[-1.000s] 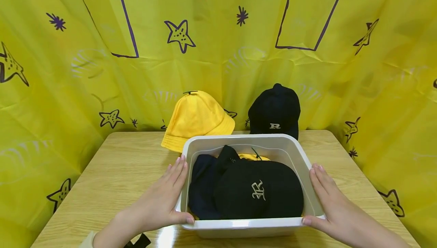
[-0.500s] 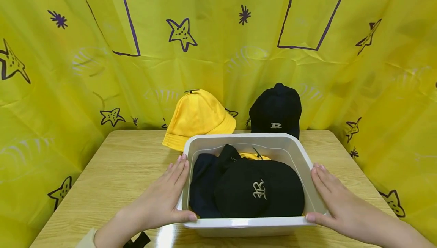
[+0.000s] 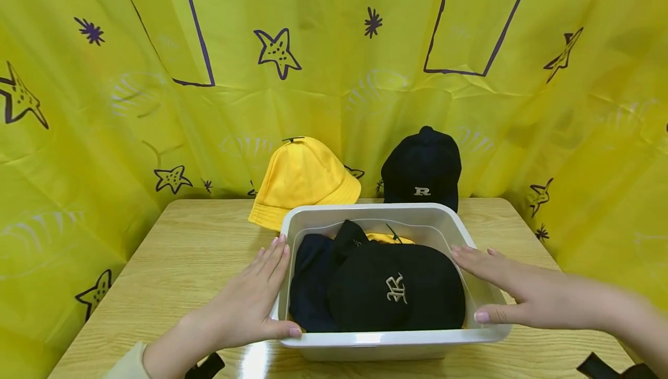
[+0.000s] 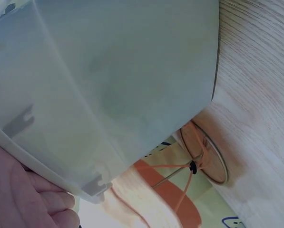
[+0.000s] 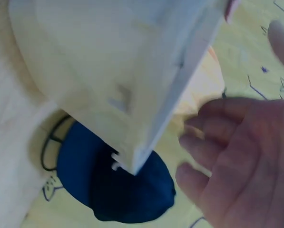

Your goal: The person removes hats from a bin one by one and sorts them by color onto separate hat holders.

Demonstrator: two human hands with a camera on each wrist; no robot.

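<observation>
A white plastic bin (image 3: 376, 339) stands on the table with several hats in it. On top lies a black cap (image 3: 430, 292) with a gothic letter on its front. A dark navy hat (image 3: 310, 286) lies left of it, and part of a yellow hat (image 3: 383, 238) shows behind. My left hand (image 3: 256, 298) rests straight fingers along the left rim, thumb on the front left corner. My right hand (image 3: 527, 295) extends over the right rim, fingers stretched toward the black cap; in the right wrist view its palm shows with nothing held.
Behind the bin, a yellow bucket hat (image 3: 308, 173) sits at left and a navy cap (image 3: 423, 164) with an R at right, on a wire stand (image 5: 49, 147). The wood table (image 3: 198, 251) ends at a yellow curtain (image 3: 334, 95) with drawings.
My right hand has left the bin's right side, lifting and turning inward over the rim. My left hand and the bin stay where they were.
</observation>
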